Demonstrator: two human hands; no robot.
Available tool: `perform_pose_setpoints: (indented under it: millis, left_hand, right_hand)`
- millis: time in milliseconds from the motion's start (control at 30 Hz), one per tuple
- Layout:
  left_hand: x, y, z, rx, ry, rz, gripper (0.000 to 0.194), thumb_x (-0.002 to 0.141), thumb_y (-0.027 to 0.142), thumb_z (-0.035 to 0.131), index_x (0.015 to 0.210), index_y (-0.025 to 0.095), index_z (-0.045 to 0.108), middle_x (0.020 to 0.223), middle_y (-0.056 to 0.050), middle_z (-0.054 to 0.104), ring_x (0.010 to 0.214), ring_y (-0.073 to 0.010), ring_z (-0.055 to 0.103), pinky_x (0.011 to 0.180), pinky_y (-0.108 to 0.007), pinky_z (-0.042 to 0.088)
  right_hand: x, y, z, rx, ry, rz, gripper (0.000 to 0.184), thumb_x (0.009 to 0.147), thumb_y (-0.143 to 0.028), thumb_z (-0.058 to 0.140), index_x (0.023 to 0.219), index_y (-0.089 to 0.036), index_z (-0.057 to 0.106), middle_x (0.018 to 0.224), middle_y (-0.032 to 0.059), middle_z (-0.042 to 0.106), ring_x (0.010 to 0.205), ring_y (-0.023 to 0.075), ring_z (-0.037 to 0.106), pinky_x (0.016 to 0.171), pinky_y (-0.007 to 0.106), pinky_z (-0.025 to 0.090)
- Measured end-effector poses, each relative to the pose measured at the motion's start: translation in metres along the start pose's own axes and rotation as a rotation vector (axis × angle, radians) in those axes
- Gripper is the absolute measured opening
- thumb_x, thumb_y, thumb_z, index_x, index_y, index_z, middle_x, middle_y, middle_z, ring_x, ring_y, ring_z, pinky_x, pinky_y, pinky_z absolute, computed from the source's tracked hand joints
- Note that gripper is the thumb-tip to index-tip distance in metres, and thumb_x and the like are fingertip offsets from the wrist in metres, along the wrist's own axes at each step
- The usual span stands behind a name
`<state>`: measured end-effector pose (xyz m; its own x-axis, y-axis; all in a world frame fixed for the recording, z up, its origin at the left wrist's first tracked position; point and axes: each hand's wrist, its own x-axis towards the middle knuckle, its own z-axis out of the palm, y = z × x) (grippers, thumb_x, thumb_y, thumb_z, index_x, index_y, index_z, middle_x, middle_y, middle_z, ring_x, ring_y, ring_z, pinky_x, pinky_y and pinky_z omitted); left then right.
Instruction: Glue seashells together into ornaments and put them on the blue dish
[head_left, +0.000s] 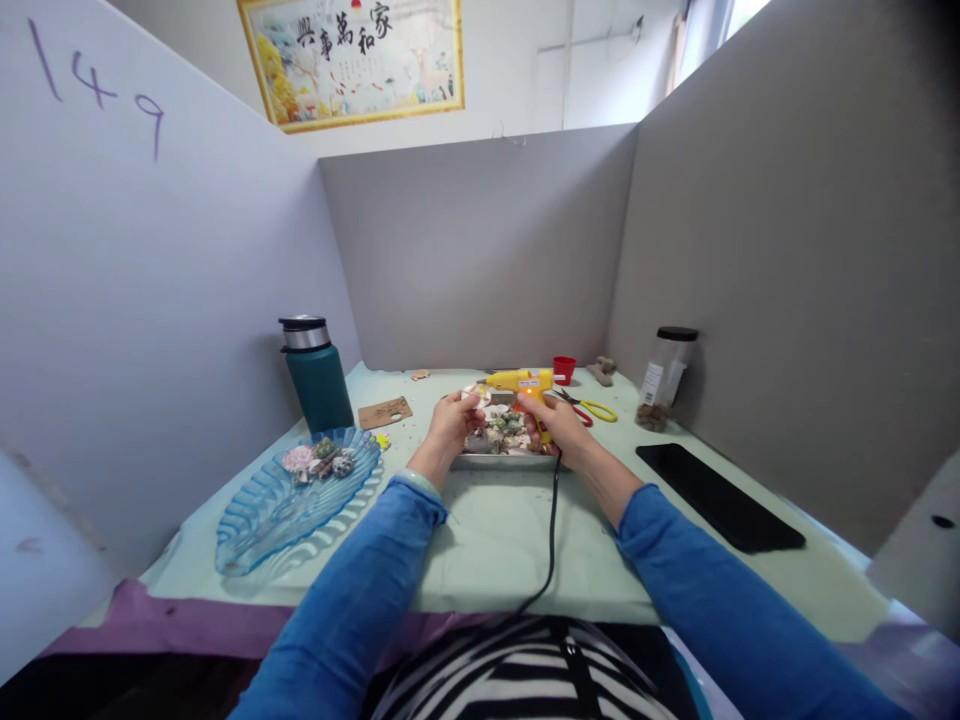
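Note:
My right hand (559, 425) is wrapped round the handle of a yellow hot glue gun (517, 379), whose nozzle points left. A black cord (555, 520) runs from its base toward me. Pinched in my left hand (451, 425) is a small whitish piece, perhaps a shell (475, 396), close to the nozzle. Whether the nozzle touches it I cannot tell. Below both hands lies a shallow metal tray (510, 461) filled with shells and small stones (504, 428), partly covered by my fingers.
At left are a blue glass dish (262, 520) holding shells, a teal bottle (319, 385) and a cardboard piece (385, 412). At right are scissors (600, 410), a red cup (564, 371), a clear jar (664, 385) and a black phone-like slab (716, 495). Partitions (480, 250) enclose the table.

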<state>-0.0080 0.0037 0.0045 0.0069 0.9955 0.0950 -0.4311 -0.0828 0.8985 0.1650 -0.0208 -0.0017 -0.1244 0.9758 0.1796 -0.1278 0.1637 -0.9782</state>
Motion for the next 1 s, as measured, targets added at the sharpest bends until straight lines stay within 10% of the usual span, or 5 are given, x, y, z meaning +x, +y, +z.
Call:
perform_pose_setpoints:
  millis: [1000]
  left_hand:
    - [0.0019,0.0016,0.0001,-0.069,0.131,0.039,0.013,0.071,0.011,0.066,0.080,0.013,0.057,0.062,0.000,0.061,0.044,-0.0071,0.052,0.049,-0.021,0.046]
  right_hand:
    - [-0.0033,-0.0039,0.0032,-0.116,0.021,-0.048,0.037,0.075,-0.052,0.066,0.069,-0.018,0.052,0.047,-0.0046,0.048,0.035,0.0066,0.039,0.031,0.019,0.027]
